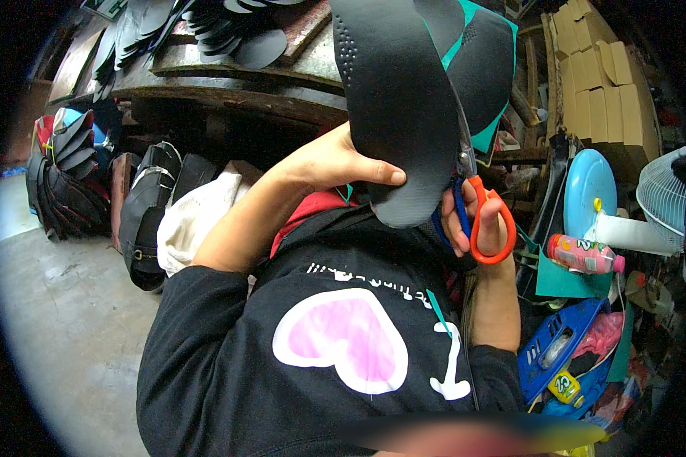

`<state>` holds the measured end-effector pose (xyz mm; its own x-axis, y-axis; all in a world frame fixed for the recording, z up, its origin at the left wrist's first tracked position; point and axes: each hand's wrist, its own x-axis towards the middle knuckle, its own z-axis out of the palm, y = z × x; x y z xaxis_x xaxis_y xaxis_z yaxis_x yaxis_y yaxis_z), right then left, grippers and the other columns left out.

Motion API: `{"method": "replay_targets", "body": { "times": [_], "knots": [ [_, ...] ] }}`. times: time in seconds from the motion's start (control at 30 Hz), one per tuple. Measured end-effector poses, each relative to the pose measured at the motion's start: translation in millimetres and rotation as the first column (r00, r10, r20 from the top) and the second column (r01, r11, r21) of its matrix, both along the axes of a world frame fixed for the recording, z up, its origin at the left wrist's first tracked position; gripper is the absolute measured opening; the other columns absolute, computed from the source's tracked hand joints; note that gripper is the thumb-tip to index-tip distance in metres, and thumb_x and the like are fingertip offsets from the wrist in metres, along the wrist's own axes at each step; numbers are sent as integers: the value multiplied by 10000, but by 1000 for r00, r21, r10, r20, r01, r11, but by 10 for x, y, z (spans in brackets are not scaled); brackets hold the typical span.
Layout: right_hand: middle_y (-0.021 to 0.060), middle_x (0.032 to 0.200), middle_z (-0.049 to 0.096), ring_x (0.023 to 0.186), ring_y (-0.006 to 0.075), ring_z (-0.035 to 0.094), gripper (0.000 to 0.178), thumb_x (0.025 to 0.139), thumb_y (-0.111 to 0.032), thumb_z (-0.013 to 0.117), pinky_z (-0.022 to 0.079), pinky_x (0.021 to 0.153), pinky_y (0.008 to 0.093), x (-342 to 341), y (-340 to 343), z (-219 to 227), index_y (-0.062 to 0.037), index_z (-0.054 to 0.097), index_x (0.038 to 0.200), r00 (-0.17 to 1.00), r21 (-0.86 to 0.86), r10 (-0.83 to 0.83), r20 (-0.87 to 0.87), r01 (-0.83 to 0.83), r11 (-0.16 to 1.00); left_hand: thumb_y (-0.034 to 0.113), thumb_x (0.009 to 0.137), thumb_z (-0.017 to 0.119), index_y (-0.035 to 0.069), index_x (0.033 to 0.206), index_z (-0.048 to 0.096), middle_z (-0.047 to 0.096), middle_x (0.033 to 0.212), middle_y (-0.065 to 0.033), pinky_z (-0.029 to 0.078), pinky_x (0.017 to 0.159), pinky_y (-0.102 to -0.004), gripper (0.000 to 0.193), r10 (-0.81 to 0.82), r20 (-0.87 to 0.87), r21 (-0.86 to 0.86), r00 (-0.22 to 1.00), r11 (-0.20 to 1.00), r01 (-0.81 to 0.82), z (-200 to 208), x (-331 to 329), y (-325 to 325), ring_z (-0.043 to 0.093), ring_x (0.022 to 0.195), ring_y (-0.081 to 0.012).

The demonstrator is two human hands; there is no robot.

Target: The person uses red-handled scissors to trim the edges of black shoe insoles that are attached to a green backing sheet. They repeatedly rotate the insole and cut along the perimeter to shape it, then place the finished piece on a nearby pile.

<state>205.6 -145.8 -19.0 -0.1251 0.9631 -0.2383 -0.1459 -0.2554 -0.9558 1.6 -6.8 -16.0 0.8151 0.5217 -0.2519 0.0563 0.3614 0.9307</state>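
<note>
My left hand [331, 161] grips a black insole-shaped piece [396, 114], thumb pressed on its face near the rounded lower end; the other fingers are hidden behind it. Raised dots run along the piece's upper left edge. My right hand [465, 221] is closed on the scissors [478, 190], which have one orange and one blue handle. Their blades point up along the right edge of the insole piece. Beyond the blades, another part of black sheet [476, 76] with teal edging [489, 135] adjoins the piece. How far the blades are apart is unclear.
Ahead stands a wooden bench [229, 84] with stacked black insole shapes [240, 30]. Bundled black pieces [68, 179] and a black bag [151, 217] sit at left. At right are a fan [663, 198], a pink bottle [583, 255], a blue basket [560, 343] and cardboard boxes [606, 99].
</note>
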Motion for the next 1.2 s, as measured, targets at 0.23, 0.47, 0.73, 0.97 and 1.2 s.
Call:
{"method": "replay_targets", "body": {
  "times": [0.23,0.47,0.73,0.97,1.2],
  "knots": [
    [4,453,431,372,89,410,906,681,-874,372,336,365,220,-63,36,-18,-1,506,884,997,43,-63,52,60,997,127,694,781,-10,1127,594,644,1040,-98,471,874,-332,491,-123,22,-2,992,992,123,-44,-11,-61,582,957,-175],
    [8,482,460,403,84,451,905,699,-859,373,334,374,217,-134,52,19,0,521,943,984,98,-177,21,174,980,106,710,766,-8,1100,609,652,1031,-105,482,860,-336,436,-279,73,-6,957,960,280,-80,-3,-124,591,936,-186],
    [-34,426,401,310,69,371,914,723,-836,376,281,314,198,-53,46,19,18,512,1022,985,26,-111,132,109,994,151,747,768,-14,1355,348,543,1218,-129,410,981,-349,757,239,611,-153,755,971,-184,-6,105,219,503,1156,-204],
    [161,1446,330,1345,254,290,1070,759,-814,349,207,1106,381,-18,188,6,53,333,1384,998,41,-22,-58,25,999,100,822,692,-9,1304,383,544,1185,-124,404,968,-317,583,377,488,245,787,806,-538,92,445,116,518,1097,-187],
    [19,792,583,612,67,521,1049,715,-858,328,382,528,202,-34,201,79,36,454,1249,996,90,-34,81,27,996,130,824,698,-5,1335,346,545,1184,-116,414,956,-311,635,365,451,131,814,876,-465,155,401,118,529,1082,-182]
  ]
}}
